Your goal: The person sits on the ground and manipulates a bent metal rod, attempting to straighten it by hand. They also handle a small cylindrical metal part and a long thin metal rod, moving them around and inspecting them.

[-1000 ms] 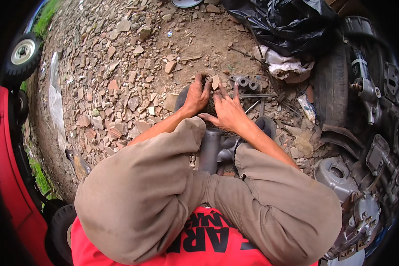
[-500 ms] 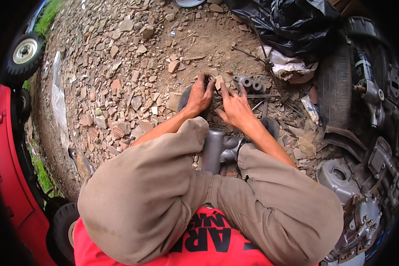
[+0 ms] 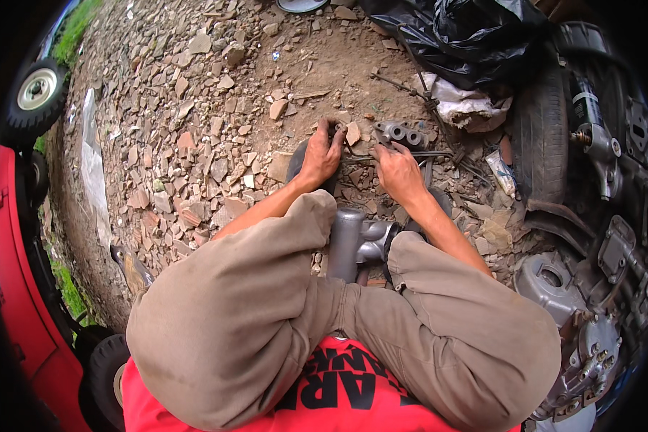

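My left hand (image 3: 321, 153) is closed, its blackened fingers curled round a small dark piece too small to name. To its right, my right hand (image 3: 402, 175) has its fingers drawn together, and what they pinch, if anything, is hidden. Just beyond those fingertips lies a grey metal part (image 3: 402, 135) with round openings. Thin metal rods (image 3: 432, 154) rest on the ground beside my right hand. Between my knees stands a grey metal cylinder (image 3: 346, 245) with branching pipe stubs (image 3: 373, 241).
Broken tile and stones (image 3: 187, 140) cover the ground. At right are a tyre (image 3: 540, 144), a black plastic bag (image 3: 475, 43), a white sack (image 3: 468, 108), a tube (image 3: 502, 174) and metal engine parts (image 3: 551, 288). A red vehicle (image 3: 21, 288) stands at the left.
My right hand has moved slightly right and away from the left one, its fingers going from stretched out to drawn together. My left hand stays nearly in place.
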{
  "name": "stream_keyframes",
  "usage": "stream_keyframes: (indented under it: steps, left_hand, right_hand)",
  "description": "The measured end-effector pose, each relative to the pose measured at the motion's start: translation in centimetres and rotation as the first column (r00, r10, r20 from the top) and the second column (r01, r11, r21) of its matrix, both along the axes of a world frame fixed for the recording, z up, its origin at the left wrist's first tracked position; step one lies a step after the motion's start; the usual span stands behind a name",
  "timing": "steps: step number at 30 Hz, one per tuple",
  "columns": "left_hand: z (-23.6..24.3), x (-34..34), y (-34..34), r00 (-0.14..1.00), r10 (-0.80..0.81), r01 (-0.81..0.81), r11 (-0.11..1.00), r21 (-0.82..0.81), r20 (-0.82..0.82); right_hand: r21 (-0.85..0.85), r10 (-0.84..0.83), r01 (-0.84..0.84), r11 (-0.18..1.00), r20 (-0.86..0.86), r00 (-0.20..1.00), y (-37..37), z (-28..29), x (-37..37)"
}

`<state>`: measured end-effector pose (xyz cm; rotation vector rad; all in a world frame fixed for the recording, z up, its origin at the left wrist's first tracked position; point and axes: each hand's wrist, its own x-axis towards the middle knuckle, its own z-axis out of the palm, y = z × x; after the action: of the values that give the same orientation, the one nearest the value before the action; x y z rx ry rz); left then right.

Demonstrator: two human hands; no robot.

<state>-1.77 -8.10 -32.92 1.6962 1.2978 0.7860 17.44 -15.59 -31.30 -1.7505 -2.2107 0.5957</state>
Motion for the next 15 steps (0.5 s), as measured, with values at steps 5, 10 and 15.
stream_keyframes:
  steps: [5, 10, 15]
  left_hand:
    - [0.2, -0.2, 0.1, 1.000, -0.007, 0.007, 1.000, -0.005, 0.007]
    - [-0.4, -0.1, 0.2, 1.000, 0.006, -0.005, 0.999, -0.039, 0.026]
    - [-0.2, -0.1, 0.1, 0.999, 0.003, -0.001, 0.999, -0.036, 0.033]
  right_hand:
    - [-0.011, -0.078, 0.082, 0.997, -0.436, 0.897, 1.2, 1.2, 0.8]
    - [-0.089, 0.029, -0.089, 0.992, -0.526, 0.850, 2.7, 0.6, 0.2]
    - [0.006, 0.098, -0.102, 0.995, -0.333, 0.938, 3.1, -0.2, 0.7]
